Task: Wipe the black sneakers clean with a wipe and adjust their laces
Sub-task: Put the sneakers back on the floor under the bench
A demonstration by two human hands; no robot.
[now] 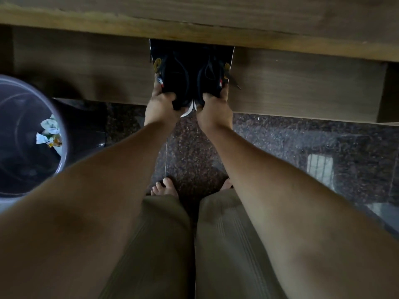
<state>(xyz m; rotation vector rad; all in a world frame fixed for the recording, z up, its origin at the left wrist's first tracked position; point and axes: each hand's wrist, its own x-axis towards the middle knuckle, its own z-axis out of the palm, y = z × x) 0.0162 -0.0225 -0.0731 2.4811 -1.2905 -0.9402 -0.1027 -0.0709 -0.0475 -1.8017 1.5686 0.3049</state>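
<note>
**Fingers clamp a pair of black sneakers at the lip of a wooden shelf**

Fingers (166,97) of the left hand (158,108) curl tightly over the heel end of the left sneaker (172,70), while the right hand (216,108) grips the right sneaker (212,67) the same way, thumbs pressed along the outer sides. The two shoes sit touching, side by side, on a dark wooden shelf (302,87), their toes hidden under the thicker wooden slab (237,20) above. Dark laces (206,71) loop loosely across both uppers (one end trails off to the right over the shelf). Below, a speckled, polished stone floor (280,143) reflects light at the right. A translucent bin (32,134) stands at the left, with crumpled scraps (49,132) lying inside. The person's bare toes (165,187) show near the frame's centre, beneath ribbed olive trousers (226,244).
</note>
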